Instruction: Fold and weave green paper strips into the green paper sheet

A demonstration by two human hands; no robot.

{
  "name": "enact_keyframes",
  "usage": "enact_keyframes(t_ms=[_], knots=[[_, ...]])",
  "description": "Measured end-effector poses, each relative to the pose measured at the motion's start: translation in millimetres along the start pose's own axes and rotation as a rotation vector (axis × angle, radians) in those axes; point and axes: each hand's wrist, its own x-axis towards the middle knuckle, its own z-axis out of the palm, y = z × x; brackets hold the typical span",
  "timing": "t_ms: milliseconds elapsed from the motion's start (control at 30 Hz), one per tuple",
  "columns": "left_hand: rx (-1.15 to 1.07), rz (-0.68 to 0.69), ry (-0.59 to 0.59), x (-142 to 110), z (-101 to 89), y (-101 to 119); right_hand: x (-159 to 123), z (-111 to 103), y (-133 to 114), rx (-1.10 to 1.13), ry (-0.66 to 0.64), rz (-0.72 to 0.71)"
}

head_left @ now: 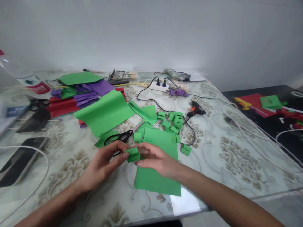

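Between my two hands is a small folded green paper piece (133,155). My left hand (104,164) pinches its left end between thumb and fingers. My right hand (157,160) is curled at its right end, thumb below and fingers above. Under the right hand lies a green paper sheet (158,179). Black-handled scissors (124,136) rest just beyond the left hand, their handle partly hidden by it. Several small folded green pieces (174,121) are heaped past the sheet, and one stray green piece (186,149) lies to its right.
A glue gun (196,108) and its cord lie at the right, near a white power strip (159,86). Larger green paper (106,112) and purple strips (86,99) spread at the left. Phones (22,160) and a bottle (30,80) are farther left; a dark table (258,90) adjoins right.
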Motion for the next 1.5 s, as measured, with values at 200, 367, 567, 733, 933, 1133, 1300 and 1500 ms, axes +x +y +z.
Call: enact_keyframes(t_ms=[200,367,567,733,933,1133,1300,1500], knots=[[0.023,0.005,0.028,-1.9,2.5,-6.8,-2.7,4.0,-7.1,-0.254,0.129,-0.131],[0.033,0.017,0.044,-3.5,8.6,-11.2,1.0,0.7,0.5,-0.261,0.195,-0.12],[0.051,0.016,0.03,-4.5,10.0,-11.3,0.2,1.9,3.9,-0.289,0.244,-0.143],[0.061,0.014,0.018,-4.9,8.8,-13.1,-1.2,4.7,2.5,-0.291,0.253,-0.162],[-0.012,0.027,0.024,-3.6,7.1,-6.4,1.5,0.2,5.1,-0.243,0.185,-0.204],[-0.083,0.102,-0.012,-0.6,0.6,-0.8,1.2,-4.3,-1.2,-0.28,0.199,-0.168],[0.009,0.234,-0.074,-2.1,-4.2,-2.0,-3.3,-1.2,-9.2,-0.254,0.175,-0.144],[0.167,0.347,-0.089,-3.8,-6.8,-1.7,1.2,0.5,-2.3,-0.19,0.208,-0.121]])
